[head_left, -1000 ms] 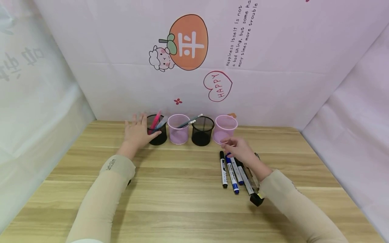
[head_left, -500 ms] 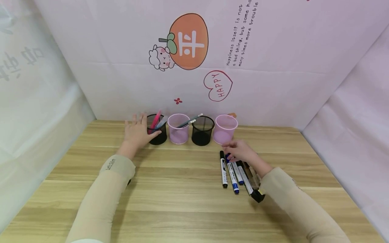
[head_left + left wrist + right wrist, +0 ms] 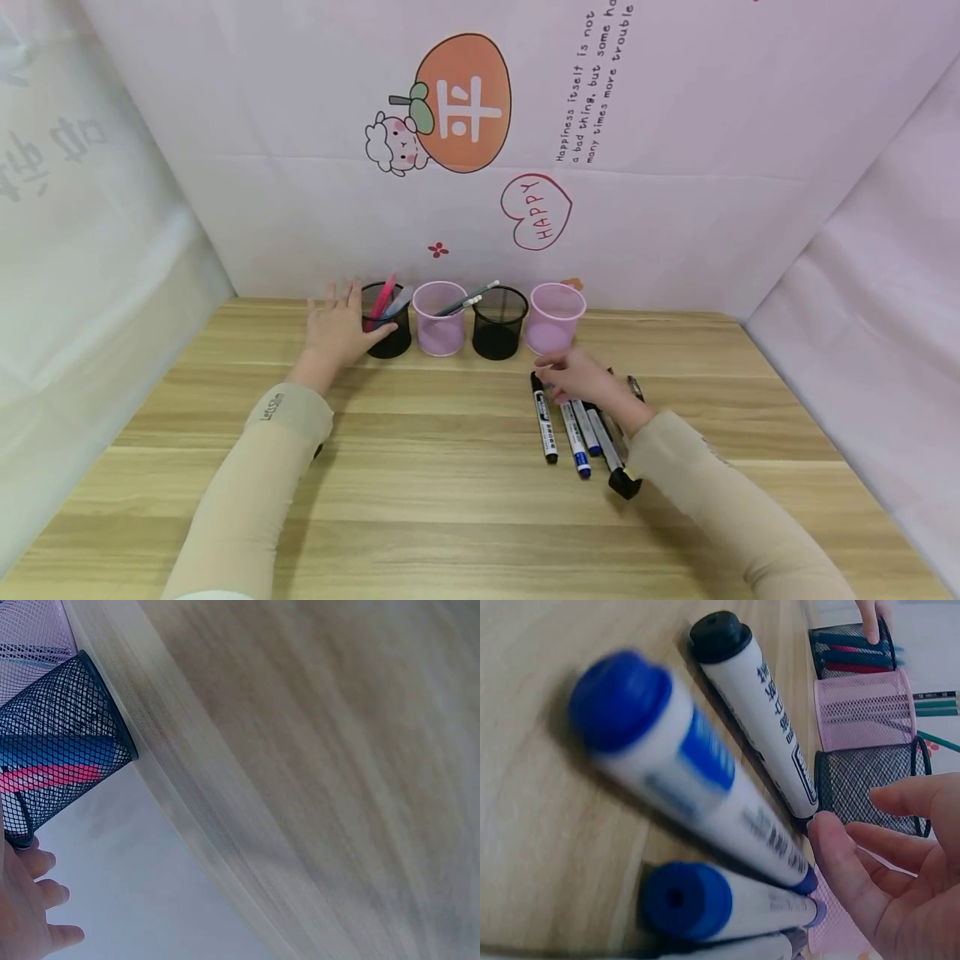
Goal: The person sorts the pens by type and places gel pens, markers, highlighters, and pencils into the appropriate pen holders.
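Note:
My left hand (image 3: pixel 337 329) rests flat against the left black mesh cup (image 3: pixel 390 335), thumb across its front; that cup (image 3: pixel 60 761) holds pink and blue pens. My right hand (image 3: pixel 579 379) hovers low over the far ends of several markers lying side by side. Its thumb (image 3: pixel 840 855) touches the end of the black-capped marker (image 3: pixel 544 425), while the fingers (image 3: pixel 911 799) stay apart above it. Two blue-capped markers (image 3: pixel 576 442) lie just right of it. In the right wrist view, the black-capped marker (image 3: pixel 757 727) and a blue-capped marker (image 3: pixel 682 765) fill the frame.
A row of cups stands at the back wall: a pink cup (image 3: pixel 439 321) with pencils, a black mesh cup (image 3: pixel 498 327) and another pink cup (image 3: pixel 553 321). The wooden table (image 3: pixel 420 500) is enclosed by pale cloth walls on three sides.
My right hand has moved left and down onto the marker ends. The black-capped marker's far end has swung left. The left hand has not moved.

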`<state>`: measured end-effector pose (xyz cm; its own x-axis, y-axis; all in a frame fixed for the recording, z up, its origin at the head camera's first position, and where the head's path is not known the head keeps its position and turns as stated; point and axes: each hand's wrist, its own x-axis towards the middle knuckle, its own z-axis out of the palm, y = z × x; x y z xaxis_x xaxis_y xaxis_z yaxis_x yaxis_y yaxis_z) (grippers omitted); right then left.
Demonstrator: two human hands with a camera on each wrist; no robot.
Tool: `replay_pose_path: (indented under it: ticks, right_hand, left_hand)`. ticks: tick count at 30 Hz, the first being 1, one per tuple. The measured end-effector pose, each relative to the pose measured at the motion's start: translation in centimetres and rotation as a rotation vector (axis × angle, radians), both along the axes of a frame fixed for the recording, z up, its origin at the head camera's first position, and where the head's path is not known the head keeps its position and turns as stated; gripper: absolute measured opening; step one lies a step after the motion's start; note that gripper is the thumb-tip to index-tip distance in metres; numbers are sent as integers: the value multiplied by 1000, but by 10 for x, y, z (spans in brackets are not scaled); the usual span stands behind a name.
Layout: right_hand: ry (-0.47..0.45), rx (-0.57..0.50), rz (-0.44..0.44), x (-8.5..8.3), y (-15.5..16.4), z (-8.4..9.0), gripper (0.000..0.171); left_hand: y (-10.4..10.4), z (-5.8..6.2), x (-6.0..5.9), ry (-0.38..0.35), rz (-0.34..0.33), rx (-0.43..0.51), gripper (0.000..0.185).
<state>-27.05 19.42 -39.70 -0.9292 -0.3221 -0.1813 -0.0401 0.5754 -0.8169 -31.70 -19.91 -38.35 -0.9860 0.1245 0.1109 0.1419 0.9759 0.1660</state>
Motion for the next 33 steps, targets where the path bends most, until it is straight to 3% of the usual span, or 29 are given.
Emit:
replay_pose_path:
  ticks: [10,21,33]
  right_hand:
    - [-20,67,68,1,-9,-9,58]
    - [-14,153,111,4,-18,-4,78]
    - [-30,196,95,2,-24,-4,76]
  left_hand:
    - [-1,-2,-1,5,-1,5,107]
    - [-1,-3,-1,1,1,12,107]
    - [-1,-2,-1,-1,5,6,106]
